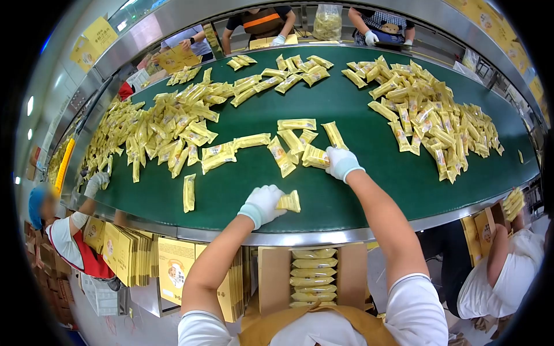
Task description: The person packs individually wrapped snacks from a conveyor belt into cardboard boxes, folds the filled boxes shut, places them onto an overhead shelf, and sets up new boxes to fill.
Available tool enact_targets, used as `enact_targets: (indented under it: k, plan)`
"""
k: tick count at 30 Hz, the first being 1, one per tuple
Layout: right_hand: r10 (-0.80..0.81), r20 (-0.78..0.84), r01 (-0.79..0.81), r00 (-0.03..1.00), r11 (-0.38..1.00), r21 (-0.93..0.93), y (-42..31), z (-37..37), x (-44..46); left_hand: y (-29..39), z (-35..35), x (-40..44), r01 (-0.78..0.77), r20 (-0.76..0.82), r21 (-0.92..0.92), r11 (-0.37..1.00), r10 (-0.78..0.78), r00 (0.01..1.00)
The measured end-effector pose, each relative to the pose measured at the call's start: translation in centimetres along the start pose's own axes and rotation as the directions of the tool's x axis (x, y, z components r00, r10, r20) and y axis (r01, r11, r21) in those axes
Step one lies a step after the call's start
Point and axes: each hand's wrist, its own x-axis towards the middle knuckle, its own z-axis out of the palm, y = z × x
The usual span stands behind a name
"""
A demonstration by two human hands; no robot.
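Note:
My left hand (264, 205), in a white glove, is closed on a yellow snack packet (290, 201) near the belt's front edge. The packet sticks out to the right of the fingers. Further out, my gloved right hand (343, 163) has its fingers closed round the right end of another yellow snack packet (314, 157); the fingertips are partly hidden. Just beyond that hand lies a loose packet (334, 135). Several more, among them one tilted packet (281, 156), lie left of it on the green conveyor belt (248, 187).
An open carton (274, 277) below the belt's edge holds a stacked row of packets. Large packet heaps lie on the left (167, 127) and right (438, 118). Flattened cartons (173, 268) stand at lower left. Co-workers stand on both sides and across the belt.

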Motion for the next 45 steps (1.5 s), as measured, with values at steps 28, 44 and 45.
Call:
enact_targets:
  k: [28,44,45]
  plan:
    - [-0.098,-0.162,0.165,0.982,0.864,0.476,0.5,0.4,-12.9,-1.0,3.6,-7.1,0.141,-0.279,-0.199,0.97,-0.194,0.941]
    - [-0.607,0.3,0.643,0.736,0.765,-0.031,-12.2,5.7,-32.9,13.2,-1.6,-15.6,-0.22,-0.152,-0.55,0.806,0.163,0.975]
    - [-0.604,0.258,0.635,0.754,0.771,-0.052,-12.0,6.0,-33.3,13.7,-0.4,-15.5,-0.287,-0.181,-0.426,0.858,0.229,0.956]
